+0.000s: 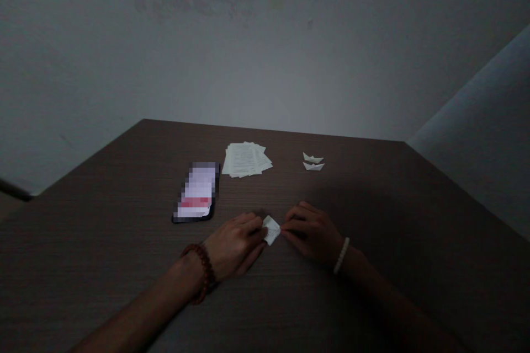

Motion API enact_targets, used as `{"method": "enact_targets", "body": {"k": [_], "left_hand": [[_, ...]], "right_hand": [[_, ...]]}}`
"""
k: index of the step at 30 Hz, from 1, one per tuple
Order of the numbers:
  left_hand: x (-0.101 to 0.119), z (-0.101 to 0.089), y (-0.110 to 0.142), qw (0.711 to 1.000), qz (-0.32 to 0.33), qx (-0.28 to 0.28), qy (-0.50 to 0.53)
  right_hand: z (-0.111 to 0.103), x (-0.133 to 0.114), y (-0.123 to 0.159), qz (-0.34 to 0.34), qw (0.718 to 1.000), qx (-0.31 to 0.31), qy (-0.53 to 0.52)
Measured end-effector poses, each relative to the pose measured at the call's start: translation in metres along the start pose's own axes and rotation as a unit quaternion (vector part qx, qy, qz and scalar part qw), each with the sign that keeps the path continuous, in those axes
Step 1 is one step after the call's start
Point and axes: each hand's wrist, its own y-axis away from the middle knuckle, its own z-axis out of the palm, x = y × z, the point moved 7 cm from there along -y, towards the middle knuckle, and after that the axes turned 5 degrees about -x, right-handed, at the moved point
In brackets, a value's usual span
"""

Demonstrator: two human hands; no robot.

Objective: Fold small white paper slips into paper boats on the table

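Observation:
A small folded piece of white paper (271, 230) is held between my two hands, low over the near middle of the table. My left hand (237, 244), with a brown bead bracelet at the wrist, grips its left side between thumb and fingers. With the fingertips of my right hand (313, 231) I pinch its right corner; a pale bead bracelet circles that wrist. Part of the paper is hidden behind the left fingers. Beyond my right hand sit two folded paper boats (313, 166), one just behind the other.
A loose stack of printed paper sheets (244, 159) lies toward the back of the brown table (124, 176). Left of my hands rests a phone (197, 190) with its screen lit and blurred. A grey wall (265, 66) rises behind the table's far edge.

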Motion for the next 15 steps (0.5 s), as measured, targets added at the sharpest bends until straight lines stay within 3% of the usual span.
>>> {"method": "enact_targets", "body": {"k": [9, 15], "left_hand": [[-0.002, -0.002, -0.003, 1.0, 0.01, 0.022, 0.017], [-0.006, 0.004, -0.004, 1.0, 0.005, 0.002, 0.022]], "right_hand": [[0.004, -0.017, -0.007, -0.056, 0.983, -0.072, 0.157], [0.005, -0.025, -0.008, -0.08, 0.97, -0.09, 0.212]]}}
